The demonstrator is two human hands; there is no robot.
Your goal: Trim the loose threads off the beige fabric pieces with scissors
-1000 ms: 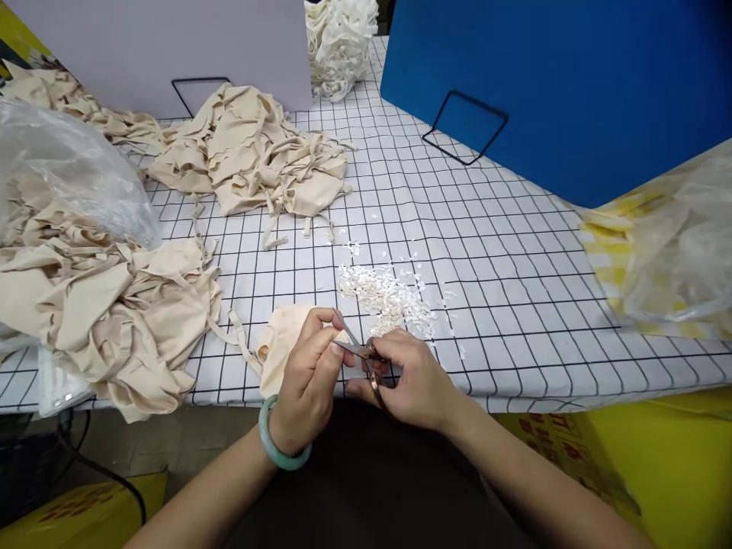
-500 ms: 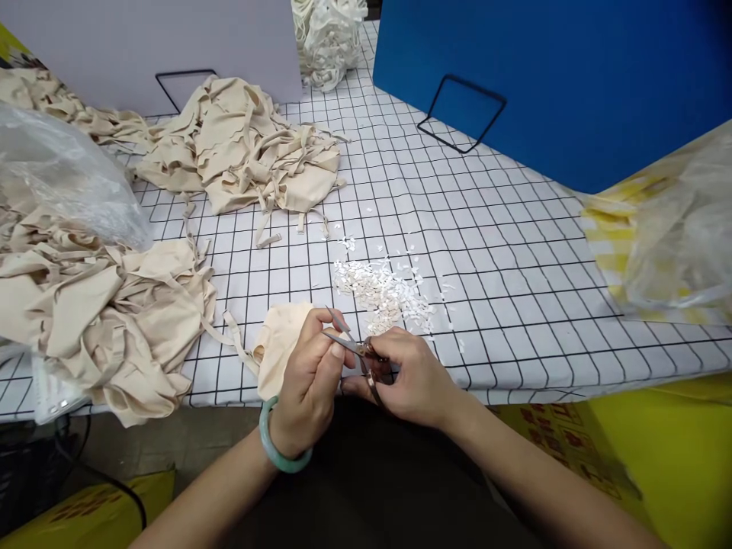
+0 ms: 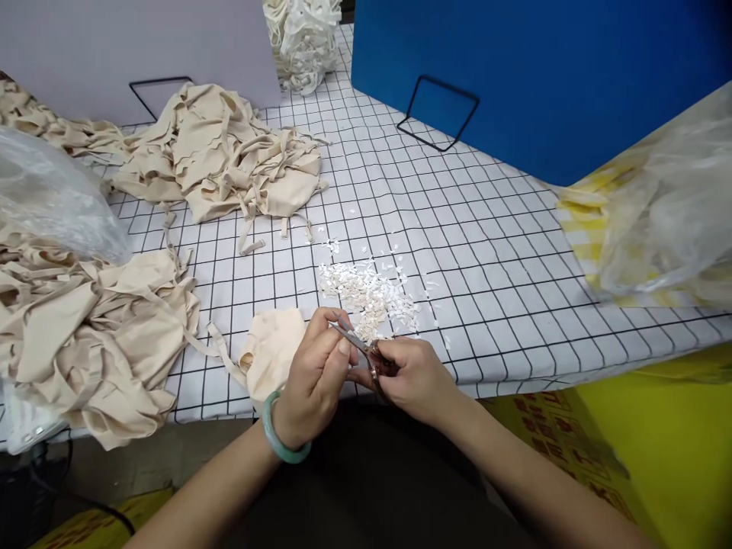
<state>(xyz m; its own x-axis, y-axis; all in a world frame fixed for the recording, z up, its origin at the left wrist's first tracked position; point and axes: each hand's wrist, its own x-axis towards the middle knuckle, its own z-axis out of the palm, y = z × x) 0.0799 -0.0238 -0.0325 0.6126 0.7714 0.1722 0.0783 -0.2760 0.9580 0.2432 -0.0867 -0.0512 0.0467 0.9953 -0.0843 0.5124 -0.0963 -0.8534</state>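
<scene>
Packaging (image 3: pixel 669 442) in yellow, right of the scissors (image 3: pixel 355 339), bears red writing (image 3: pixel 563 438) too blurred to read. Far left of them, beige cloths (image 3: pixel 97 328) lie heaped against a clear bag (image 3: pixel 57 198). Just left, the left hand (image 3: pixel 314 374) pinches a pale piece (image 3: pixel 277 343); the right hand (image 3: pixel 415 377) grips the scissors. Clippings (image 3: pixel 374 293) lie just beyond.

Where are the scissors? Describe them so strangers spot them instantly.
Find the checked tablecloth, then the heap of pale snippets near its front edge. Below it in view, the right hand holds the scissors; slim metal blades set them apart from the beige cloth.
</scene>
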